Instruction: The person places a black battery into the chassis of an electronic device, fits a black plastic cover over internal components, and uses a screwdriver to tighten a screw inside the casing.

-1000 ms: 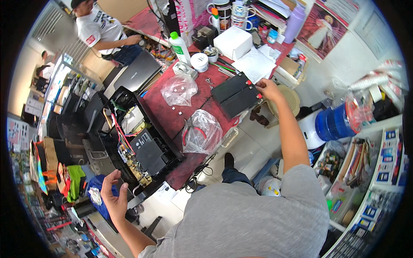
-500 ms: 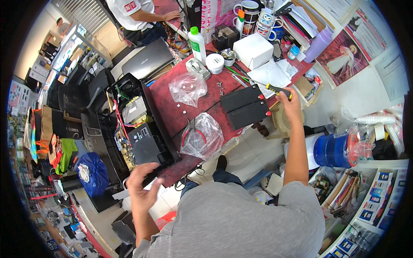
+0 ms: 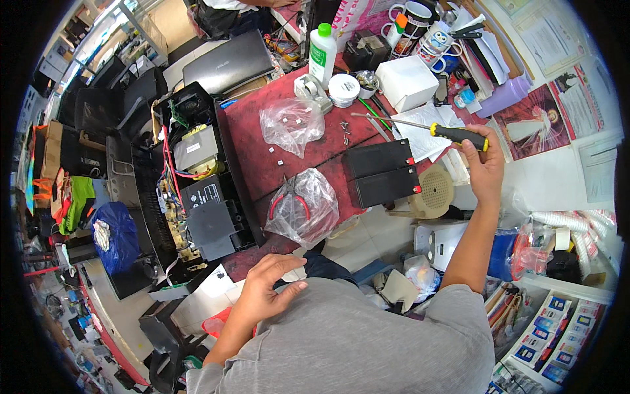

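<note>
My right hand [image 3: 485, 167] is raised at the right, wrapped round the black and yellow handle of a screwdriver [image 3: 453, 134]. Its long shaft points left, over the far ends of two black batteries. One battery [image 3: 377, 157] lies directly behind the other [image 3: 387, 188], both with red terminal tips at their right ends. Low in front of my body, my left hand [image 3: 272, 285] has its thumb apart from curved fingers, and nothing shows in its grasp. Red-handled pliers [image 3: 289, 205] rest on a clear plastic bag [image 3: 315, 213]. Several small screws [image 3: 346, 131] lie beyond the batteries.
An opened black device casing [image 3: 207, 190] with wires and a transformer stands along the left of the red table [image 3: 249, 141]. Farther back are a green-capped bottle [image 3: 322, 56], a white tub [image 3: 344, 88] and a white box [image 3: 408, 84]. A beige stool [image 3: 433, 190] stands at the right.
My right hand has moved right with the screwdriver, now held more level. My left hand has drawn away from the casing, toward my body. The view has shifted too.
</note>
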`<state>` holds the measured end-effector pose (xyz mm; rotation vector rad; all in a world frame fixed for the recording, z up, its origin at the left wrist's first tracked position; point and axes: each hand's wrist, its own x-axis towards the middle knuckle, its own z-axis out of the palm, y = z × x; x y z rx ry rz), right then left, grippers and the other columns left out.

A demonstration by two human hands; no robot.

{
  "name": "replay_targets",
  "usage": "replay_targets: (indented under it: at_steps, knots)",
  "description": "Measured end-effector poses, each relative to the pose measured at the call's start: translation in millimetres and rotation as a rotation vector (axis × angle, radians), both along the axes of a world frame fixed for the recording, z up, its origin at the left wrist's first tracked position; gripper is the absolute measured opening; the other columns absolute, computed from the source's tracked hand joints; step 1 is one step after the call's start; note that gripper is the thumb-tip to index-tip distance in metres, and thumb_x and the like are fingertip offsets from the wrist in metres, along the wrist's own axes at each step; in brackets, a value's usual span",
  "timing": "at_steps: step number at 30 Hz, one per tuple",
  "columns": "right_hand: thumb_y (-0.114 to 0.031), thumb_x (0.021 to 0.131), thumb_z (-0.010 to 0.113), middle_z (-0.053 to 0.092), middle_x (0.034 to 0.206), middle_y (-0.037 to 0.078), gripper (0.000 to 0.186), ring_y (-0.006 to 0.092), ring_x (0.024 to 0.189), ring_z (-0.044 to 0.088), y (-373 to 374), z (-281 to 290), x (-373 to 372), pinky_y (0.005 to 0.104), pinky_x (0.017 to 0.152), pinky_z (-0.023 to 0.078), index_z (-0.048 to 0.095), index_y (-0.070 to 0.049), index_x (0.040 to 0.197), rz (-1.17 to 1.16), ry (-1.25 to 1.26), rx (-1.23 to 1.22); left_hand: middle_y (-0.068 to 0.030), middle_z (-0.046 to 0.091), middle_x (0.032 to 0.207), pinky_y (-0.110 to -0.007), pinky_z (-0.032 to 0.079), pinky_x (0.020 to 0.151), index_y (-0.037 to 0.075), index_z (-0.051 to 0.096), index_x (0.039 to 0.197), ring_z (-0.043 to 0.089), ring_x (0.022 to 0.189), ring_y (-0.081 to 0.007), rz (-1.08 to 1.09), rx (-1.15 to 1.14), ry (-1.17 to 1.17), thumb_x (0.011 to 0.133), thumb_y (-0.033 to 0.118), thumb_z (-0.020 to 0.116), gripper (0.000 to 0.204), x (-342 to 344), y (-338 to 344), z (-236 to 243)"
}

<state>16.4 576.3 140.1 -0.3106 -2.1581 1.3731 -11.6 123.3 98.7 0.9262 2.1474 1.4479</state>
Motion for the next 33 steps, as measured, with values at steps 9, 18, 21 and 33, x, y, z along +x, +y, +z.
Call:
replay_targets:
  at_steps: [9, 18, 21, 33]
  knots:
    - [-0.009, 0.098, 0.068, 0.07, 0.097, 0.009, 0.026, 0.0143, 0.09, 0.07, -26, 16, -36, 0.0261, 0.078, 0.054, 0.058, -0.001, 0.121, 0.057, -0.088, 0.186, -0.0153, 0.073, 0.11, -0.039, 0.055, 0.088, 0.001, 0.071, 0.114, 0.07, 0.1, -0.0311, 0.022, 0.059, -0.038, 0.079, 0.012, 0.084, 0.038, -2, 2, -14]
    - [-0.008, 0.098, 0.067, 0.068, 0.094, 0.008, 0.025, 0.0146, 0.086, 0.07, -39, 35, -43, 0.0259, 0.075, 0.055, 0.058, 0.0, 0.119, 0.079, -0.172, 0.229, -0.0146, 0.073, 0.11, -0.039, 0.055, 0.088, 0.003, 0.072, 0.116, 0.069, 0.101, -0.0311, -0.011, 0.079, -0.116, 0.08, 0.014, 0.083, 0.039, -8, 1, -23]
    - [-0.008, 0.098, 0.067, 0.068, 0.095, 0.008, 0.025, 0.0143, 0.086, 0.07, -40, 37, -45, 0.0259, 0.076, 0.055, 0.058, 0.0, 0.12, 0.075, -0.181, 0.238, -0.0149, 0.073, 0.11, -0.039, 0.055, 0.089, 0.002, 0.072, 0.116, 0.069, 0.102, -0.0308, -0.019, 0.085, -0.132, 0.08, 0.014, 0.084, 0.039, -12, 2, -23]
    - [-0.009, 0.097, 0.069, 0.068, 0.095, 0.007, 0.026, 0.0127, 0.085, 0.069, -47, 39, -53, 0.0251, 0.074, 0.055, 0.059, -0.001, 0.119, 0.078, -0.202, 0.257, -0.0171, 0.073, 0.111, -0.041, 0.052, 0.093, 0.0, 0.071, 0.116, 0.068, 0.105, -0.0318, -0.022, 0.093, -0.184, 0.08, 0.014, 0.084, 0.04, -19, -1, -26]
